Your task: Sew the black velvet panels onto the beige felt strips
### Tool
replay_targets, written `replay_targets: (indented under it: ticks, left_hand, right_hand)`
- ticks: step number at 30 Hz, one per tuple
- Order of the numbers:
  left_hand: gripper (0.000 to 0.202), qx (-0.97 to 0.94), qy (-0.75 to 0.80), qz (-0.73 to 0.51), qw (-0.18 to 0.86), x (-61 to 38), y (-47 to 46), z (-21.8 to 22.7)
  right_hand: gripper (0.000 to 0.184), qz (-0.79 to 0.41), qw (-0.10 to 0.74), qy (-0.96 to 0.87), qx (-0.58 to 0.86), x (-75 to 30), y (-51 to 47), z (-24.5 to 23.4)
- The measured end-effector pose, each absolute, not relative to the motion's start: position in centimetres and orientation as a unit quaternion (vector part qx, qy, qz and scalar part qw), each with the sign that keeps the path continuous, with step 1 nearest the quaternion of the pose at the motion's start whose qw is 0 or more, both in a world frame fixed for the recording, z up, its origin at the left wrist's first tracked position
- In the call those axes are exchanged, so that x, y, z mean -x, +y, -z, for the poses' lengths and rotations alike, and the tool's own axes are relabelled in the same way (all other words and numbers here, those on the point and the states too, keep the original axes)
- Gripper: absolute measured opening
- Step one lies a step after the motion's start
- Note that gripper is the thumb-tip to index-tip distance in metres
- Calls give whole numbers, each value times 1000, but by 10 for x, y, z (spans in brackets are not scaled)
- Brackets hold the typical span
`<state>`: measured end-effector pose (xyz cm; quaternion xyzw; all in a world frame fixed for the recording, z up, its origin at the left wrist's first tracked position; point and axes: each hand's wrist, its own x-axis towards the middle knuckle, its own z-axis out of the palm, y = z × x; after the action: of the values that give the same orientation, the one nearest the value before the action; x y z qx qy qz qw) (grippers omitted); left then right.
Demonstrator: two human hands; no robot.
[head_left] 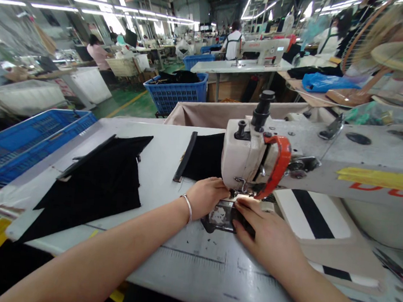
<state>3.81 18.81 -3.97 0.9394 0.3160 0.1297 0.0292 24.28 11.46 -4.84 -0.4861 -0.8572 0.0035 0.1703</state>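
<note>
My left hand [210,197], with a bracelet at the wrist, lies with its fingers stretched out beside the sewing machine head [242,150]; its fingertips are partly hidden. A black fabric piece [206,156] with a dark edge strip lies just behind it, running out of sight behind the head. To the right of the metal needle plate [218,215], my right hand [265,226] reaches in, fingers extended and thumb apart, the tips close to the lit presser foot area. What lies directly under the fingertips is hard to make out. An orange guard [278,165] curves above the right fingers.
Black fabric pieces [102,174] lie on the table's left. White and beige panels [314,219] with black stripes and scissors [395,269] lie right. A blue crate [27,141] stands left, another blue crate [177,91] farther back. A fan [367,39] and several people are beyond.
</note>
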Motion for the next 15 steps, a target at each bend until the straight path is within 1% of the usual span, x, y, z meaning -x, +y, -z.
replay_targets:
  ticks: [4,9,13,15]
  left_hand:
    - [22,-939,316,-134,31,-38,188,39]
    - [20,-940,308,-147,24,-37,186,40]
    - [23,-936,306,-173,28,-36,185,43]
    - [25,-929,318,-187,33,-34,186,43]
  right_hand:
    - [34,-7,193,-853,485,-242,115,48]
    - [32,-5,202,-853,482,-236,111,46]
    - [23,-8,207,-856,473,-245,107,38]
    - [22,-3,222,-844,489,-260,109,33]
